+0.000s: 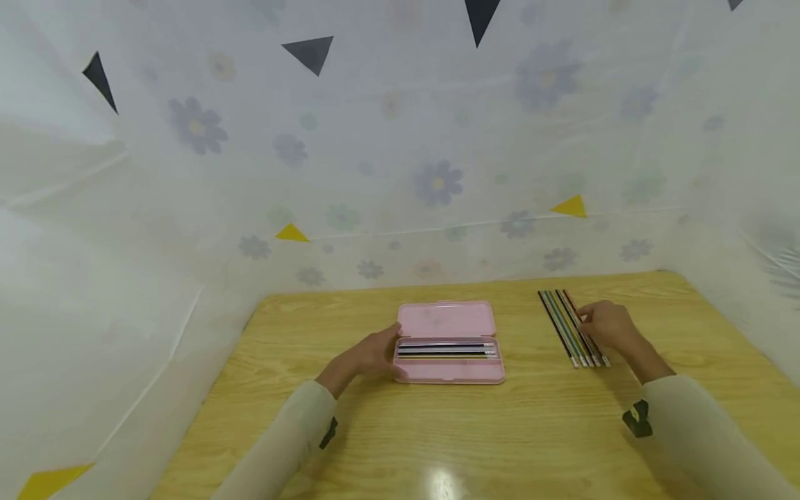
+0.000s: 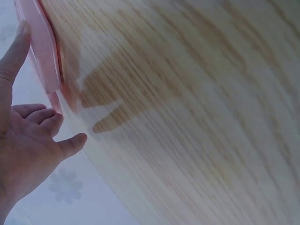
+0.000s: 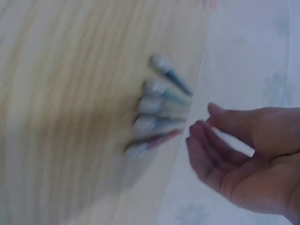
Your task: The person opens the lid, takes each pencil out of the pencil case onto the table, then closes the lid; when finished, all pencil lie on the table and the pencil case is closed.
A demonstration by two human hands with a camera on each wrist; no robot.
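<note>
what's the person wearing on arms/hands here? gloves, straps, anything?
Both hands are bare: left hand, right hand. Long cream fabric sleeves cover both arms to the wrists. A small black clip-like mount sits at each wrist. No gloves or visible cables.

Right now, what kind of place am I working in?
Probably a screened-off recording booth: a wooden table walled by flower-print sheeting with paper triangles, and a pink pencil case beside loose pencils.

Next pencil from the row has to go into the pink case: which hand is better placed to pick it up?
Right. The right hand hovers over the row of pencils, while the left hand rests against the open pink pencil case, likely steadying it.
</note>
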